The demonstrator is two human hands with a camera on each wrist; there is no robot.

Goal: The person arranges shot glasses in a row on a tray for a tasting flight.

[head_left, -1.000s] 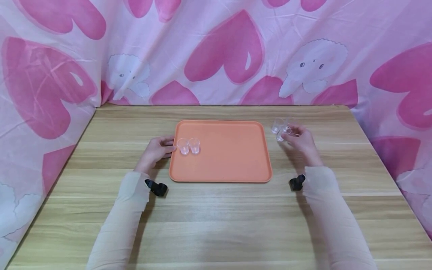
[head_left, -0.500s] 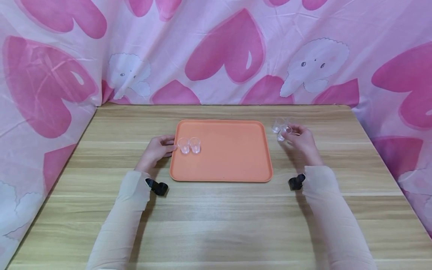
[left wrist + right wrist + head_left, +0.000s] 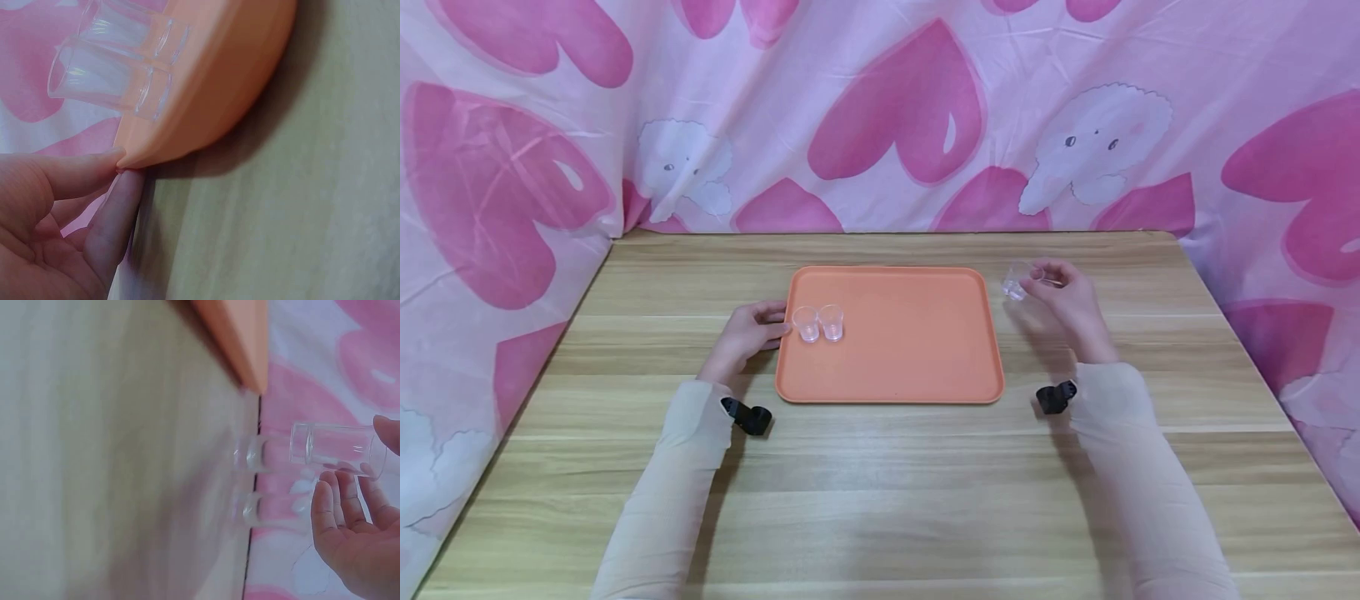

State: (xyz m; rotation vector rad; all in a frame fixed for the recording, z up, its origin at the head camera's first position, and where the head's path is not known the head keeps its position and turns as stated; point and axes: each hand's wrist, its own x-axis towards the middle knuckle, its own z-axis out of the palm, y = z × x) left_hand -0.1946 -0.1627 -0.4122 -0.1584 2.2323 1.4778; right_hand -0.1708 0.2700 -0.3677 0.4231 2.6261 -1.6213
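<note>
A left hand (image 3: 747,335) pinches the left rim of an orange tray (image 3: 910,342) between thumb and fingers; the left wrist view shows the thumb on top of the edge. Near that rim, two clear shot glasses (image 3: 100,78) stand upright side by side on the tray. To the right of the tray, a right hand (image 3: 1067,300) holds another clear shot glass (image 3: 337,445) by its rim. That glass is off the table in the right wrist view. Two more standing glasses (image 3: 251,509) appear blurred behind it, partly overlapped in the head view.
The wood-grain table (image 3: 880,500) ends at a pink heart-patterned cloth (image 3: 895,108) hanging behind and at the sides. A black wrist camera (image 3: 752,418) is strapped to the left sleeve and a second black camera (image 3: 1056,397) to the right.
The right hand has risen and shifted slightly away from the body, lifting the front shot glass from the table. Left hand, tray and the two glasses on it keep their places.
</note>
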